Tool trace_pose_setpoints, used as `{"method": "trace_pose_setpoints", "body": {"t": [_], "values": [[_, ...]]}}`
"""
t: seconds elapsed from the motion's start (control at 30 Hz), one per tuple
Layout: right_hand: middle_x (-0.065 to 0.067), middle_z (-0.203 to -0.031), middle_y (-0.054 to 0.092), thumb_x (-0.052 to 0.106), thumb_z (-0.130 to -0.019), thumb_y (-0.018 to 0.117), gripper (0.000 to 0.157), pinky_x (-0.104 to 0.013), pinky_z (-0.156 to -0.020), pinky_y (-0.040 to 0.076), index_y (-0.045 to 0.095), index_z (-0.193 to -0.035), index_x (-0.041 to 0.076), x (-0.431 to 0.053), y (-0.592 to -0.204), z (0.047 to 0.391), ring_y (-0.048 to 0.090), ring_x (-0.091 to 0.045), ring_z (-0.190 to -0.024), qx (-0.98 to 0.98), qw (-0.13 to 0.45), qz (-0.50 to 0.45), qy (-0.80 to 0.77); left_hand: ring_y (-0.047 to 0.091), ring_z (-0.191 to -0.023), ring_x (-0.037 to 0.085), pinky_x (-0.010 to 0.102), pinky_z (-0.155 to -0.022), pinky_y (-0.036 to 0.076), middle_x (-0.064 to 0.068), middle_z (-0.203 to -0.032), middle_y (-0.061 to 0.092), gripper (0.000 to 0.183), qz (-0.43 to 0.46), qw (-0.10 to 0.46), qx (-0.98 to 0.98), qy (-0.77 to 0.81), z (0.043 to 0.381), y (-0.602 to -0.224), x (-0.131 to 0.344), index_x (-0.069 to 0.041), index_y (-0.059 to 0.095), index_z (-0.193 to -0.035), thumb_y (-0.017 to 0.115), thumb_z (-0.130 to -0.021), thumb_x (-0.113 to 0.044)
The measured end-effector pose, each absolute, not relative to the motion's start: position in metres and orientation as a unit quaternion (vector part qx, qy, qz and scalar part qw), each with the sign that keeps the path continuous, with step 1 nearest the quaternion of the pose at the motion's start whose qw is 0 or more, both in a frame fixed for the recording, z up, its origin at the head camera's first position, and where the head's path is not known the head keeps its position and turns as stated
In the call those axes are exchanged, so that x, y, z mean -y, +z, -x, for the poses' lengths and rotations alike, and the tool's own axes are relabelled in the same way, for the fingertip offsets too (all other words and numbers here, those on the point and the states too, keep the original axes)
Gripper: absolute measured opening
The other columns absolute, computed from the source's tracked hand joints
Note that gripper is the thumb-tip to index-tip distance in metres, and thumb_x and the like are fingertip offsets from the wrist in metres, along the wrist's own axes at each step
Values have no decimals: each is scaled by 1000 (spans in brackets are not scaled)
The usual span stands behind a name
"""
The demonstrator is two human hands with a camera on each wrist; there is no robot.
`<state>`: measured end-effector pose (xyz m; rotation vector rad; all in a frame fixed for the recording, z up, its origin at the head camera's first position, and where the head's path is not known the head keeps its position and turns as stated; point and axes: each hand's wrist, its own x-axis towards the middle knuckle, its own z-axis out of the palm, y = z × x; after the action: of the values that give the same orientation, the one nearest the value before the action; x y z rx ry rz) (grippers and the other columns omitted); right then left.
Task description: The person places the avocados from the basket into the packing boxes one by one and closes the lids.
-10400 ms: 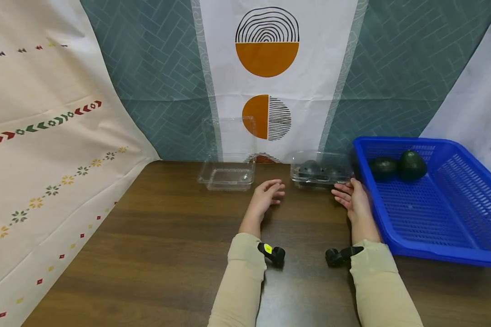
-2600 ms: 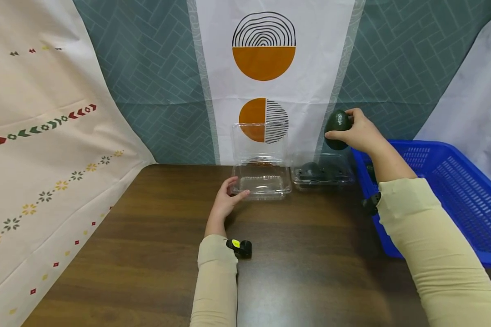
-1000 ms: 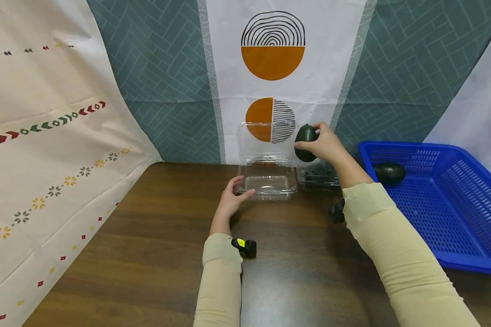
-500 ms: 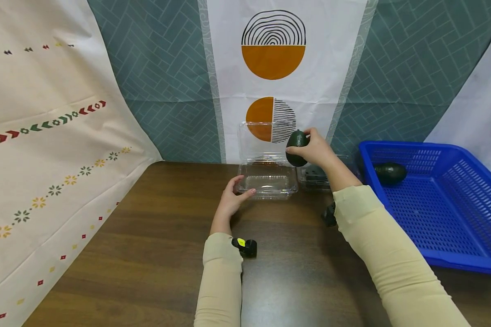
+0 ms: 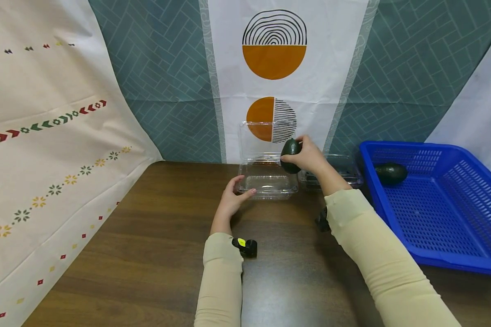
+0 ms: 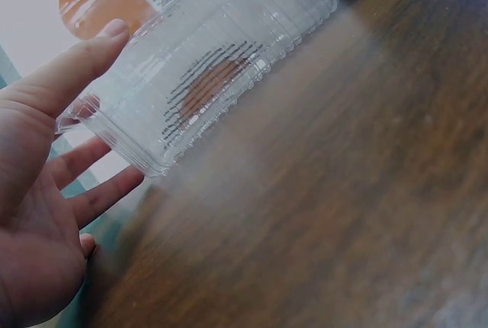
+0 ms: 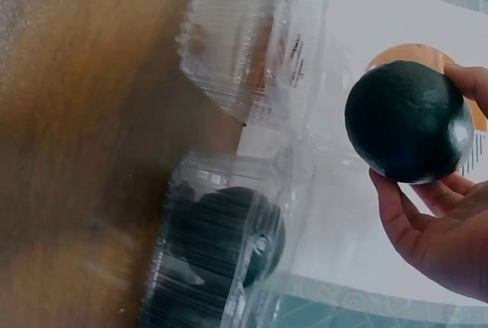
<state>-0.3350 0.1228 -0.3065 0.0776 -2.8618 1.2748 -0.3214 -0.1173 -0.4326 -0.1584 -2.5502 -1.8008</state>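
My right hand (image 5: pixel 310 156) holds a dark green avocado (image 5: pixel 291 156) between thumb and fingers, above the right side of an open clear plastic clamshell box (image 5: pixel 268 184). The box's lid (image 5: pixel 266 136) stands raised at the back, and nothing lies inside the box. At its left corner my left hand (image 5: pixel 231 199) holds the box. In the left wrist view the thumb (image 6: pixel 84 65) lies along the rim and the fingers (image 6: pixel 107 194) are against the side wall. The right wrist view has the avocado (image 7: pixel 408 122) clear of the plastic.
A second clamshell box (image 5: pixel 343 170), lid down, stands to the right, partly behind my right hand; dark avocados (image 7: pixel 236 233) show through it. Further right is a blue plastic basket (image 5: pixel 442 254) with one avocado (image 5: pixel 390 173) visible. Patterned cloth (image 5: pixel 167 91) hangs behind the wooden table (image 5: pixel 147 254).
The open box was shifted right beside the lidded one. My right hand took an avocado from the basket, and has since moved left and down with it. The left hand has stayed at the box.
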Motion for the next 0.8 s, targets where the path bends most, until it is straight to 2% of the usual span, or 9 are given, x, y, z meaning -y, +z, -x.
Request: {"method": "trace_pose_setpoints", "body": {"t": [0.53, 0.8], "values": [[-25, -125, 45, 34, -77, 73, 78, -47, -85, 47, 29, -133, 2, -101, -331, 335, 51, -38, -105, 924, -15, -43, 379, 38, -124, 28, 48, -99, 33, 8, -142, 37, 70, 42, 3, 815, -578, 320, -431, 117, -21, 42, -136, 75, -77, -37], [-20, -118, 52, 34, -78, 72, 73, -48, -84, 46, 33, -136, 13, -90, -346, 339, 52, -35, -101, 958, -8, -75, 278, 34, -128, 28, 47, -103, 29, 10, -143, 35, 68, 44, 21, 816, -576, 320, -429, 117, -17, 44, -135, 76, -77, -32]]}}
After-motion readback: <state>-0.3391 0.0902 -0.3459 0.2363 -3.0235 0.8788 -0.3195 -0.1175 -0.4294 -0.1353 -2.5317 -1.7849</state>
